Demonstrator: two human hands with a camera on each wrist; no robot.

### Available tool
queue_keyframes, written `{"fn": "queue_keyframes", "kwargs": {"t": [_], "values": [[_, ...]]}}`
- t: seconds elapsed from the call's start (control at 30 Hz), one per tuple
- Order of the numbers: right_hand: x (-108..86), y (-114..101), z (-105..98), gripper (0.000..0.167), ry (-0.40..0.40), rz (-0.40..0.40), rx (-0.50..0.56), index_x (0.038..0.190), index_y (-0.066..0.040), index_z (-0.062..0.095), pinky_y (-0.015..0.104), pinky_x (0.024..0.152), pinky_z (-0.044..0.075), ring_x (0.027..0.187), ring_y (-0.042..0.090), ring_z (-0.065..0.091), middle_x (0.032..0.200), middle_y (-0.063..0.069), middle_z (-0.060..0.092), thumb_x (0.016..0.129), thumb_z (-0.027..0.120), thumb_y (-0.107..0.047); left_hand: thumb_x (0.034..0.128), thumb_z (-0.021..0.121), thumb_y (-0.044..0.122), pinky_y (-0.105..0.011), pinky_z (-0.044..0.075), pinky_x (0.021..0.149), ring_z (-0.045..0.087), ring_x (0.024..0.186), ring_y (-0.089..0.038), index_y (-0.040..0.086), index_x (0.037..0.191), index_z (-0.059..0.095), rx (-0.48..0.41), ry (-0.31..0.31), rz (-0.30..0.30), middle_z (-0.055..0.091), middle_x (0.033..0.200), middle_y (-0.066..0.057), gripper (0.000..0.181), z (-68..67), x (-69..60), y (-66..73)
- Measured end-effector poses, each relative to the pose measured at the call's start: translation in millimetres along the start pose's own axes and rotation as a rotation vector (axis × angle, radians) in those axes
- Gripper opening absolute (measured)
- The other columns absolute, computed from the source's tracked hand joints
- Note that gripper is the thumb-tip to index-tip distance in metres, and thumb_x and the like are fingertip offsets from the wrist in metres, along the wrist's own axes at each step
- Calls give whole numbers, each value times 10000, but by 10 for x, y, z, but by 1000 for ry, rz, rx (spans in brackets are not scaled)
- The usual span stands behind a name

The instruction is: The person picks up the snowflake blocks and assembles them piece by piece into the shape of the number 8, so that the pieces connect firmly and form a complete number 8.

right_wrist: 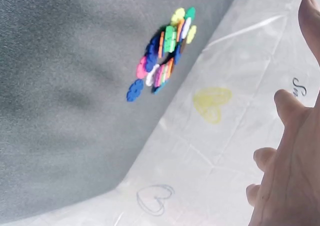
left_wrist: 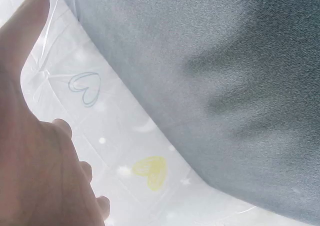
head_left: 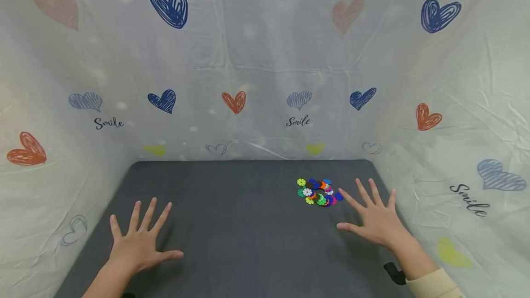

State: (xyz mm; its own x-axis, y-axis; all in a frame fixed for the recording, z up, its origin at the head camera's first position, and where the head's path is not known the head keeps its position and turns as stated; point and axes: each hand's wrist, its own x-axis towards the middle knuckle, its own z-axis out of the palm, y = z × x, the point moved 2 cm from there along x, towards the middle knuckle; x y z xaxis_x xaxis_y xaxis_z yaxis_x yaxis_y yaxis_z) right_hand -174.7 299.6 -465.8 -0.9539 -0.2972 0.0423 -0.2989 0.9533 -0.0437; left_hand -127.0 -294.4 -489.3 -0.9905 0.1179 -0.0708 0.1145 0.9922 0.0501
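Observation:
Over the left part of the dark grey table my left hand (head_left: 138, 247) is held with fingers spread, touching nothing. My right hand (head_left: 378, 220) hovers over the right side, its fingers also spread and holding nothing. Just left of its index fingertip lies a small pile of colourful flower-shaped plastic discs (head_left: 319, 193), in yellow, green, blue, white, orange, pink and brown. In the right wrist view the pile (right_wrist: 170, 38) looks roughly ring-shaped, with one blue disc (right_wrist: 135, 90) at its end. The left wrist view shows my left hand (left_wrist: 45, 161) above the table, with only shadows beneath.
The dark grey table (head_left: 240, 238) has rounded far corners. A pale curtain (head_left: 265, 59) printed with hearts and the word Smile stands behind it and along both sides. A black strap-like piece (head_left: 394, 273) shows beside my right wrist.

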Motion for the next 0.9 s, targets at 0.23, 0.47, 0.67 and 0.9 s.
{"fn": "queue_keyframes", "kwargs": {"t": [0.23,0.47,0.67,0.9], "values": [[-21,-3,-30,927,-10,13,11,1602,-387,236,860,1003,-103,1532,481,-78,1701,153,26,836,552,-802,628,462,998,-725,-338,963,-185,1507,-487,350,1624,-45,-10,6,17,-223,1675,-91,1292,7,-6,39],[-32,-12,-71,926,-1,25,11,1601,-385,242,866,1005,-78,1531,482,-86,1701,155,20,835,552,-803,635,492,982,-706,-360,949,-242,1495,-465,352,1623,-51,-43,-3,33,-209,1679,-98,1292,0,22,180],[-38,-32,-53,915,31,33,43,1591,-363,287,861,1013,-80,1533,484,-66,1695,168,69,833,586,-778,657,587,917,-698,-348,978,-102,1518,-503,369,1626,3,-115,3,86,-129,1699,-95,1257,89,70,440],[18,-191,70,898,42,34,121,1572,-322,360,852,1030,-65,1533,493,-12,1680,184,145,830,601,-766,692,596,887,-719,-260,1058,0,1530,-495,372,1626,94,-173,-19,176,55,1703,-134,1178,223,258,846]]}}
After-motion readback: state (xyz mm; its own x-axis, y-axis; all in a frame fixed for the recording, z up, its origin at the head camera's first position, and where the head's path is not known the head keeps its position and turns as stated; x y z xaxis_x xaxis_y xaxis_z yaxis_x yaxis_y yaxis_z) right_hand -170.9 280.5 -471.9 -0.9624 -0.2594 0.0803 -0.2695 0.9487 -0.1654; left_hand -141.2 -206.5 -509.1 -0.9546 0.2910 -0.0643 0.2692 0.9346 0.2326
